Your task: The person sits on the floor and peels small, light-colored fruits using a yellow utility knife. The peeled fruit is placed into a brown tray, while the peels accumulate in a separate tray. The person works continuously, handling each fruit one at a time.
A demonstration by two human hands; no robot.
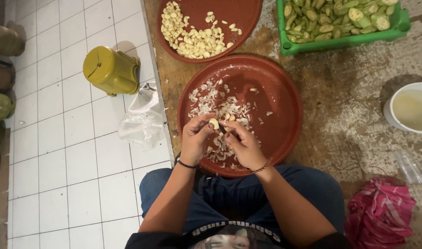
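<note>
Two hands (220, 138), one garlic clove (214, 123), two trays (285, 115).

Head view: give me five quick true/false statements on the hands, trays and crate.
1. The left hand holds a peeled garlic clove at its fingertips. True.
2. Both hands work over the far tray of peeled cloves. False: they are over the near red tray, which holds papery garlic skins.
3. The green crate holds cut green vegetable pieces. True.
4. The white bowl sits on the tiled floor. False: it sits on the worn wooden surface at the person's right.
5. The right hand rests idle on the knee. False: it meets the left hand at the clove.
</note>
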